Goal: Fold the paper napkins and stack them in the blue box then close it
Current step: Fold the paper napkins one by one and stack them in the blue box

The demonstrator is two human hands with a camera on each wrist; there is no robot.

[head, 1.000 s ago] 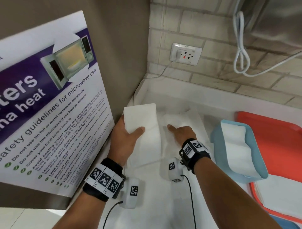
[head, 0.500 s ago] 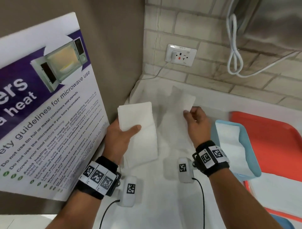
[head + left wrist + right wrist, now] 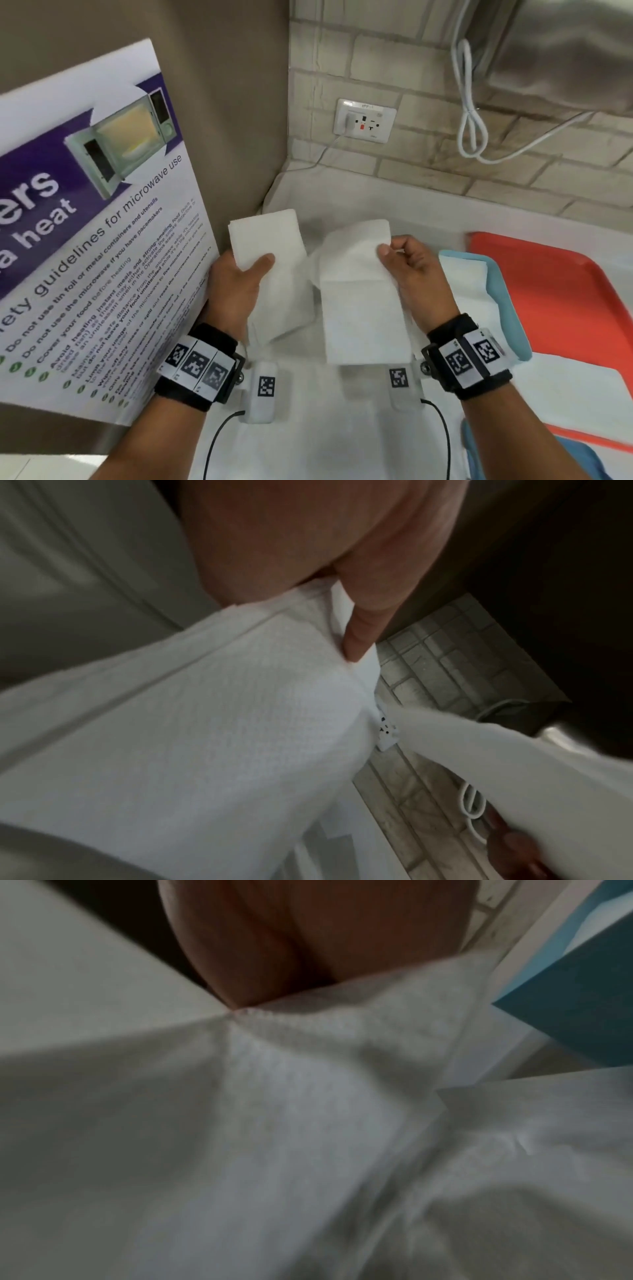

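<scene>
My left hand (image 3: 245, 274) grips a folded white napkin (image 3: 270, 270) with the thumb on top, held above the counter. The left wrist view shows that napkin (image 3: 205, 723) under the thumb (image 3: 359, 631). My right hand (image 3: 399, 255) pinches the top right corner of a second white napkin (image 3: 359, 301) and lifts it, so its upper half bends over a crease. In the right wrist view this napkin (image 3: 308, 1110) fills the frame. The blue box (image 3: 510, 308) stands open to the right with folded napkins (image 3: 469, 284) inside; its corner (image 3: 582, 1015) shows beside my right hand.
A red tray (image 3: 565, 301) lies under and behind the blue box. A microwave safety poster (image 3: 85, 222) leans on the left wall. The brick back wall carries a socket (image 3: 364, 120) and a looped white cable (image 3: 472, 113). More white paper (image 3: 325, 428) covers the counter near me.
My right hand moved from pressing flat on the counter napkin to pinching its far corner and lifting it toward me. The left hand kept holding its folded napkin.
</scene>
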